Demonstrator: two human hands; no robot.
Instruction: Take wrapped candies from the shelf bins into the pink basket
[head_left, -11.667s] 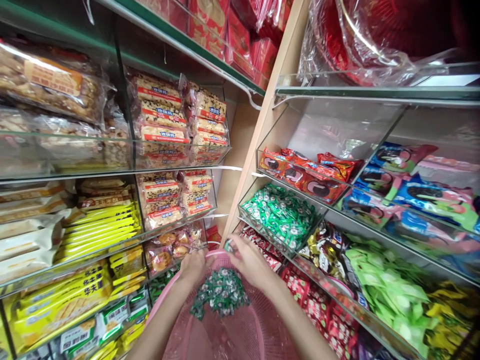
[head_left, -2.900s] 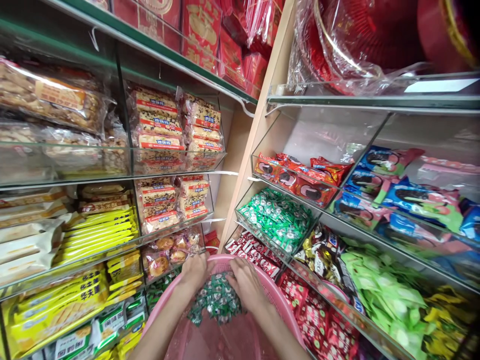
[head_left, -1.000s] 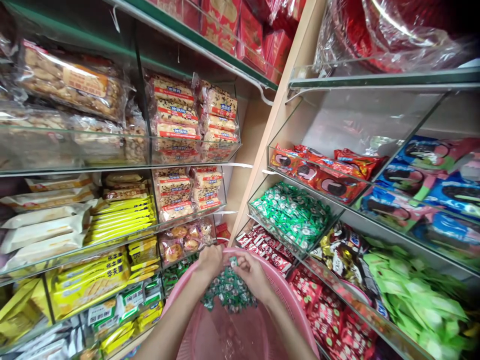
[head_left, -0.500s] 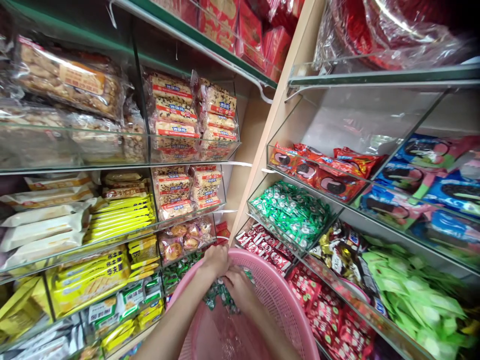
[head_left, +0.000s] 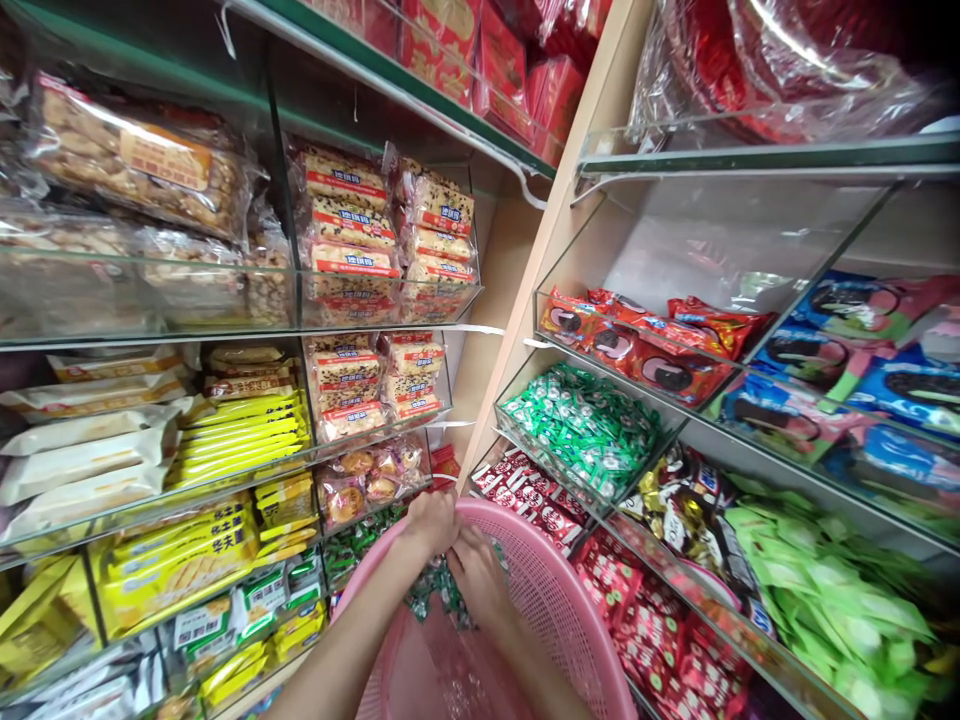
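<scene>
A pink plastic basket with perforated sides stands low in front of me. Over its far side my left hand is closed near the rim, knuckles up. My right hand touches it from the right, its fingers curled inward. What the fingertips grip is hidden behind the hands. Directly below them, inside the basket, lie small green-wrapped candies. A shiny, see-through sheen shows in the basket's lower part; I cannot tell whether it is a plastic bag.
Glass-fronted shelves rise on both sides. Green candies fill a right-hand bin, above red-wrapped packets. Yellow wafer packs and sesame snack bars are on the left. A wooden post stands between the shelves.
My right hand has shifted very slightly up toward my left hand. The basket and shelves look the same.
</scene>
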